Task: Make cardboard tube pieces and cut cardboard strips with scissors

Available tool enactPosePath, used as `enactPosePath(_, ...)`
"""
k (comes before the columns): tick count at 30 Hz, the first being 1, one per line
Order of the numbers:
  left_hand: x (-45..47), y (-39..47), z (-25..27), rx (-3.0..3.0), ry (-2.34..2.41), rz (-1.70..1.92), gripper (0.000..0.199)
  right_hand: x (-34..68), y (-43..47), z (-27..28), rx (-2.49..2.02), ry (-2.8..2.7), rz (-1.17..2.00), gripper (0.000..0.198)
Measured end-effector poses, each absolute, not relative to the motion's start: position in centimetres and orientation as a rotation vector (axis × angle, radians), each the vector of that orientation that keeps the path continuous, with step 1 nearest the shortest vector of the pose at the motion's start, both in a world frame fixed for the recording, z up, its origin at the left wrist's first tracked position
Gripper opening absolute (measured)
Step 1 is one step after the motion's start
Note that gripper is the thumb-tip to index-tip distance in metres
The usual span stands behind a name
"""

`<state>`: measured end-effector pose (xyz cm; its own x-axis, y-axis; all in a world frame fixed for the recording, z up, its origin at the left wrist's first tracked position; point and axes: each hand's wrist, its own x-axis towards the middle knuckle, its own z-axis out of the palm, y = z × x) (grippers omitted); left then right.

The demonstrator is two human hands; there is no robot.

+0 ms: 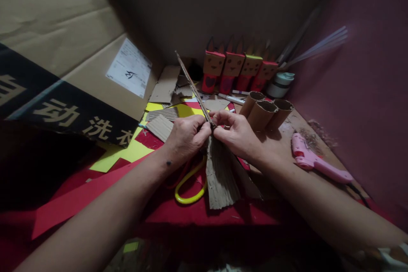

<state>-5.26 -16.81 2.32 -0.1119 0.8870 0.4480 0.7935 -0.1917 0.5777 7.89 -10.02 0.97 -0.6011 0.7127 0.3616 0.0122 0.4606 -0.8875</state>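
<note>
My left hand (188, 138) and my right hand (234, 131) meet over the middle of the table, both pinching a piece of corrugated cardboard (221, 174). A ragged, ribbed flap of it hangs down below my fingers, and a thin edge rises up and to the left past my knuckles. My fingertips are nearly touching at the crease. Under my left wrist shows the yellow handle (191, 199) of what looks like scissors; its blades are hidden. Another cardboard flap hangs in shadow just right of the ribbed one.
Three cardboard tubes (263, 114) stand right of my hands, near a pink glue gun (318, 159). Behind are several red figures with cardboard faces (234, 66) and a capped bottle (280, 84). A big cardboard box (95, 59) fills the left. Red paper (83, 197) and cardboard scraps (161, 127) lie about.
</note>
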Motion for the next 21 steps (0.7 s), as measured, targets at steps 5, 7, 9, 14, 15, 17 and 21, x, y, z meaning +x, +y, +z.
enactPosePath(5,-4.49,-17.03,2.42,1.730,1.928,1.310,0.029,7.83,-10.36,0.88,-0.569,-1.925,1.194,0.008)
enactPosePath(7,-4.25,-17.02,2.40,1.641,1.908,1.378,0.029,7.74,-10.50,0.98,-0.586,-1.843,1.297,0.007)
enactPosePath(9,-4.14,-16.98,2.39,1.583,1.876,1.428,0.028,7.64,-10.54,1.14,-0.605,-1.739,1.451,0.006)
enactPosePath(14,-4.24,-16.95,2.55,1.557,1.833,1.440,0.029,7.53,-10.38,1.38,-0.689,-1.564,1.694,0.010)
enactPosePath(15,-4.27,-16.95,2.58,1.565,1.841,1.441,0.030,7.55,-10.34,1.36,-0.701,-1.553,1.708,0.010)
enactPosePath(17,-4.33,-16.93,2.61,1.565,1.845,1.442,0.030,7.59,-10.29,1.28,-0.714,-1.554,1.714,0.009)
enactPosePath(21,-4.49,-16.78,2.45,1.571,1.828,1.444,0.030,7.60,-10.18,1.13,-0.702,-1.594,1.647,0.009)
